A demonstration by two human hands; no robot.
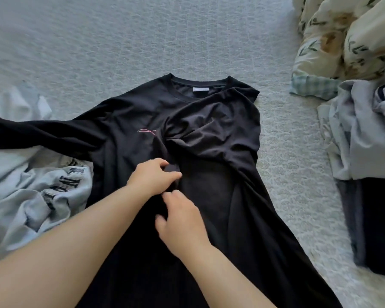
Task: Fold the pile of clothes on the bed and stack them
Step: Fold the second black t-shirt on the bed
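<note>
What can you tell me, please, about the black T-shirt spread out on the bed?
The black T-shirt lies front up on the pale textured bedspread, its round collar with a white label pointing away. It looks like soft cotton jersey, with a small pink embroidered mark on the chest. One side and sleeve are folded across the middle, still creased; the other sleeve stretches out over light clothes. Both hands, left and right, pinch the fabric mid-body.

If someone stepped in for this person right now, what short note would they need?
Left hand: pinching a fold of the black T-shirt at mid-chest.
Right hand: beside it, fingers curled on the same fabric.
The shirt lies face up on the bed, one side and sleeve folded inward, the other sleeve spread.
Unfolded: pale printed garment, pale clothes.
Done: dark folded pieces.
Left: finish the shirt, fold the rest, stack.
</note>
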